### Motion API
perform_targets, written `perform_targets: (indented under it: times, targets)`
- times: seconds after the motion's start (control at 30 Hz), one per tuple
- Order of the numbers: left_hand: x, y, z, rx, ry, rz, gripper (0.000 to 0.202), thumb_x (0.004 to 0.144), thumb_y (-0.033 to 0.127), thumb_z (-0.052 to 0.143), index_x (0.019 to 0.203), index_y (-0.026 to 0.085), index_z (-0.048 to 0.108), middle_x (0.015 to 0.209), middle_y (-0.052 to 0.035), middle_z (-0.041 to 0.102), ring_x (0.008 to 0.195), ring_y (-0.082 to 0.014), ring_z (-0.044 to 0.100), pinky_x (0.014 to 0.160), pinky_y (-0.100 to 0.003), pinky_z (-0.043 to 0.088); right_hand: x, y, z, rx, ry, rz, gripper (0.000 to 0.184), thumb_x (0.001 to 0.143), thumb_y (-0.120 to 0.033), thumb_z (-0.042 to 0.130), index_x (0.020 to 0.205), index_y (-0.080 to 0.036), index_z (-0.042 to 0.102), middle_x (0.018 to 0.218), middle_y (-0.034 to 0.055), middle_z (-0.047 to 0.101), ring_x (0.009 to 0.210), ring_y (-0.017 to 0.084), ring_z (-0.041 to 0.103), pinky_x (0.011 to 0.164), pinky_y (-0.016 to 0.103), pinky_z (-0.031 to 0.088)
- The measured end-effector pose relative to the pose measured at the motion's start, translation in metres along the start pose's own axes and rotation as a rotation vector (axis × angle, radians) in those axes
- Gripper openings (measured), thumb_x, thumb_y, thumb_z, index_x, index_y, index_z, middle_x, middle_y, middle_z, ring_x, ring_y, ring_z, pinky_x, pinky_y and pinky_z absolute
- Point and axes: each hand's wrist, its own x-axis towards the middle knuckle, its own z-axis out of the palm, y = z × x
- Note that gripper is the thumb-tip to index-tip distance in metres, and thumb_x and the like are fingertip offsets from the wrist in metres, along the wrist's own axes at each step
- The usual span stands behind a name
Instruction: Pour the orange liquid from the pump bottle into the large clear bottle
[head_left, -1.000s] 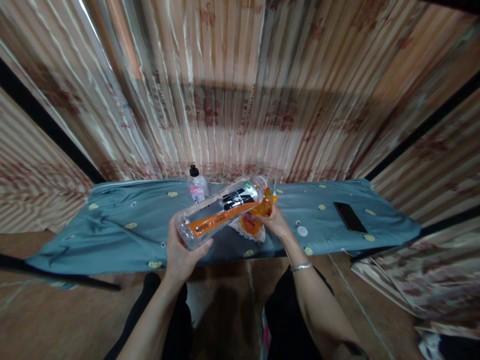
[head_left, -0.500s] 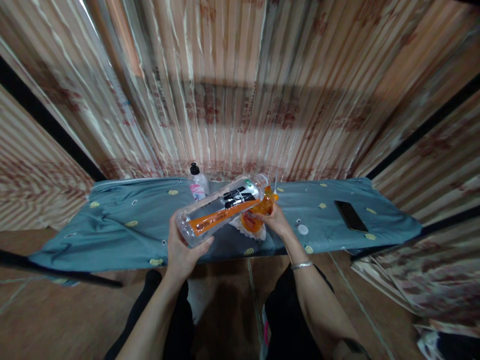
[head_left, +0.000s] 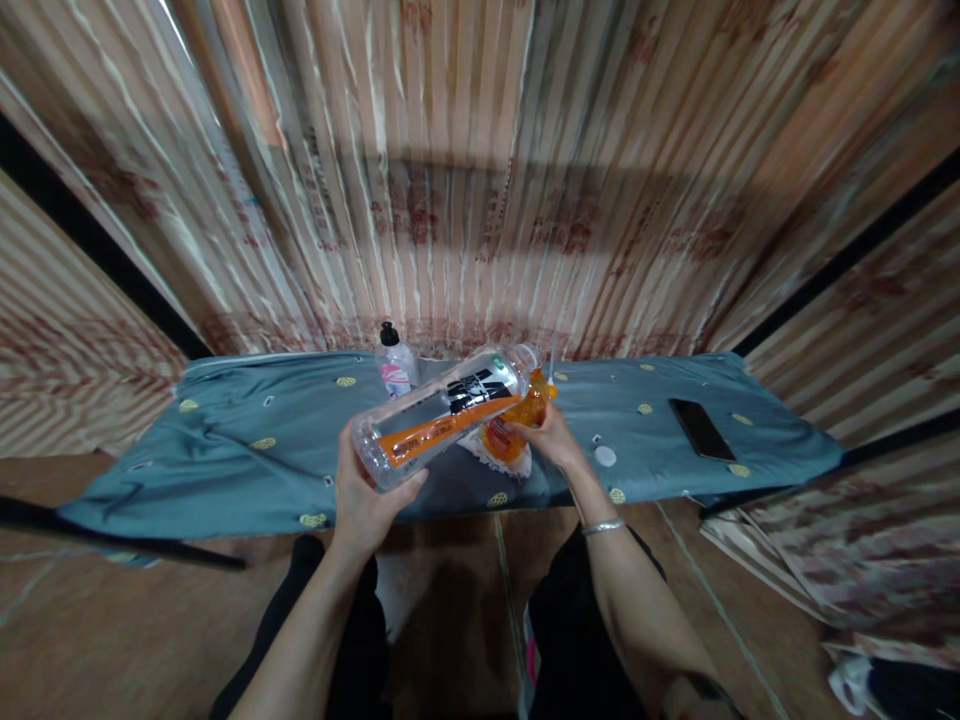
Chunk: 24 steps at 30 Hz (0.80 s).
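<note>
My left hand grips the base of a large clear plastic bottle with an orange and black label. The bottle is tipped almost level, its open mouth pointing right and slightly up over an orange pouch. My right hand is closed on that orange pouch, holding it upright on the blue-grey cloth. A white bottle cap lies on the cloth just right of my right hand.
A small clear bottle with a black cap stands behind the big bottle. A dark phone lies on the cloth at the right. Striped curtains hang behind and to both sides. My knees are below the table edge.
The view has shifted slightly. Both hands keep their grip and the bottle stays tipped over the pouch, hardly moved.
</note>
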Motion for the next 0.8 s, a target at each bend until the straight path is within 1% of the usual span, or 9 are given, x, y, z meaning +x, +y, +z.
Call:
perform_targets:
  times: [0.1,0.2,0.3,0.4,0.5,0.63,0.8]
  targets:
    - [0.0,-0.003,0.0,-0.011,-0.004,0.003,0.092,0.052,0.053,0.095,0.128,0.019,0.055,0.12,-0.0101,0.066,0.108,-0.0296,0.07,0.096,-0.044,0.06,0.001,0.001,0.0,-0.002,-0.011,-0.003,0.074,0.055,-0.05,0.096,0.115,-0.024,0.062,0.117,0.0082,0.079,0.111,0.031,0.075,0.105,0.05,0.058]
    - [0.0,-0.004,0.0,-0.019,0.004,0.013,0.093,0.052,0.053,0.095,0.129,0.019,0.055,0.12,-0.0102,0.066,0.11,-0.03,0.069,0.098,-0.045,0.06,0.002,0.004,-0.002,-0.008,-0.014,-0.013,0.076,0.055,-0.05,0.096,0.118,-0.023,0.063,0.119,0.0098,0.079,0.113,0.033,0.074,0.107,0.051,0.057]
    - [0.001,-0.005,0.001,-0.023,0.0,0.02,0.092,0.053,0.054,0.095,0.129,0.02,0.055,0.121,-0.0103,0.066,0.114,-0.0314,0.069,0.101,-0.047,0.058,0.004,0.009,-0.004,-0.057,-0.008,-0.028,0.079,0.058,-0.05,0.096,0.124,-0.023,0.064,0.121,0.0097,0.078,0.117,0.033,0.073,0.108,0.052,0.056]
    - [0.001,-0.005,0.001,-0.016,0.009,0.033,0.092,0.052,0.055,0.095,0.128,0.019,0.057,0.12,-0.01,0.066,0.112,-0.0317,0.069,0.101,-0.048,0.059,0.005,0.013,-0.006,-0.101,-0.006,-0.036,0.08,0.059,-0.048,0.096,0.129,-0.025,0.064,0.121,0.0083,0.079,0.118,0.033,0.072,0.108,0.052,0.056]
    - [0.001,-0.005,0.0,-0.022,0.006,0.046,0.091,0.053,0.054,0.095,0.128,0.019,0.057,0.12,-0.0098,0.066,0.114,-0.0317,0.069,0.102,-0.047,0.058,0.005,0.012,-0.006,-0.078,-0.003,-0.022,0.079,0.058,-0.047,0.097,0.126,-0.024,0.064,0.121,0.0088,0.078,0.117,0.033,0.073,0.109,0.052,0.056]
    - [0.001,-0.007,0.0,-0.03,-0.016,0.038,0.093,0.055,0.054,0.095,0.132,0.019,0.056,0.128,-0.0113,0.065,0.121,-0.0321,0.067,0.108,-0.047,0.055,0.002,0.007,-0.003,-0.019,-0.003,0.004,0.077,0.055,-0.047,0.098,0.12,-0.023,0.064,0.12,0.0096,0.079,0.114,0.033,0.075,0.109,0.053,0.056]
    - [0.001,-0.011,-0.001,-0.046,-0.019,0.023,0.096,0.055,0.053,0.095,0.135,0.02,0.055,0.136,-0.0133,0.063,0.125,-0.0328,0.065,0.113,-0.049,0.052,0.001,0.003,-0.002,0.011,0.004,0.014,0.074,0.053,-0.045,0.098,0.115,-0.023,0.064,0.118,0.0097,0.079,0.111,0.033,0.076,0.104,0.051,0.059]
